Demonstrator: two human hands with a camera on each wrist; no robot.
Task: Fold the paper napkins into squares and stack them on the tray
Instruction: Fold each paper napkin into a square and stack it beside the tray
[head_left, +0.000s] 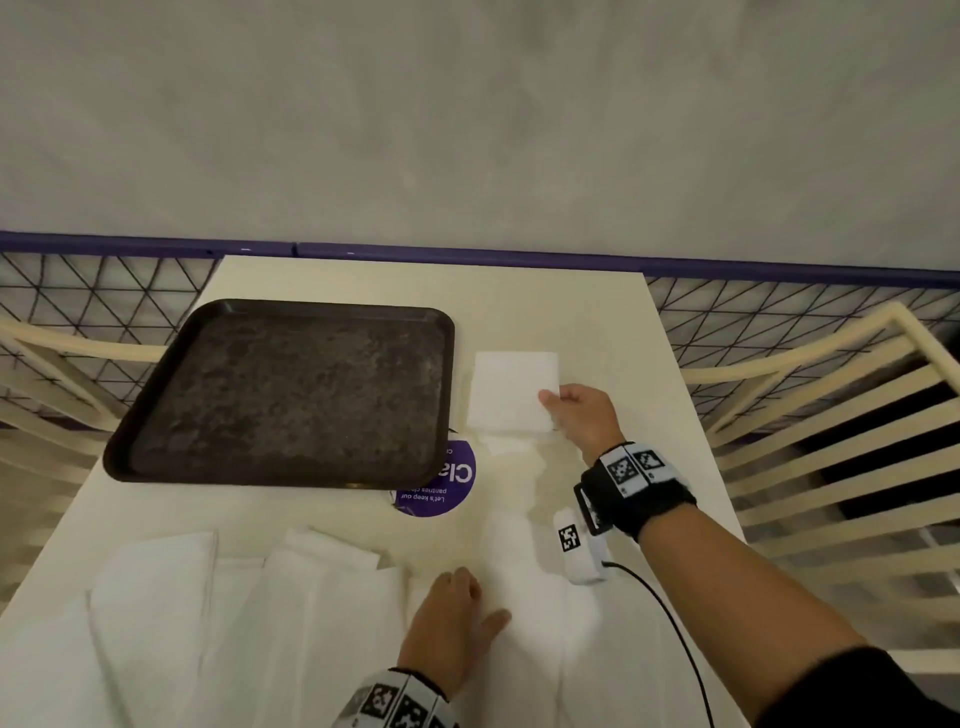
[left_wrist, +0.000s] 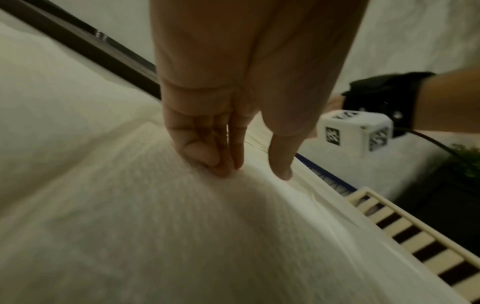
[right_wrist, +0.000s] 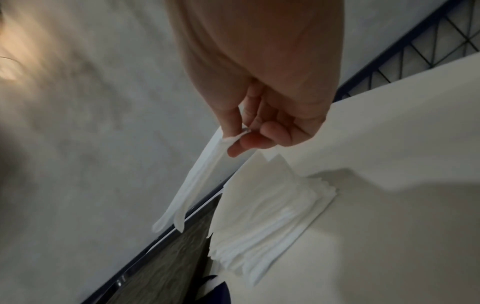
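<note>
The dark tray (head_left: 280, 395) lies empty on the cream table (head_left: 597, 322). Just right of it my right hand (head_left: 550, 402) pinches a corner of a folded white napkin (head_left: 511, 389) between thumb and fingers. In the right wrist view this hand (right_wrist: 237, 139) holds the folded napkin (right_wrist: 192, 185) in the air above a stack of folded napkins (right_wrist: 272, 205), beside the tray's rim (right_wrist: 161, 257). Near the front edge my left hand (head_left: 457, 587) rests on the unfolded napkins (head_left: 234, 623). Its fingertips (left_wrist: 221, 168) press down on the white paper (left_wrist: 182, 236).
A round purple sticker (head_left: 441, 483) shows at the tray's near right corner. Cream slatted chairs stand at the right (head_left: 831, 441) and left (head_left: 52, 353). A wire mesh fence with a purple rail (head_left: 467, 254) runs behind the table. A black cable (head_left: 670, 618) hangs from my right wrist.
</note>
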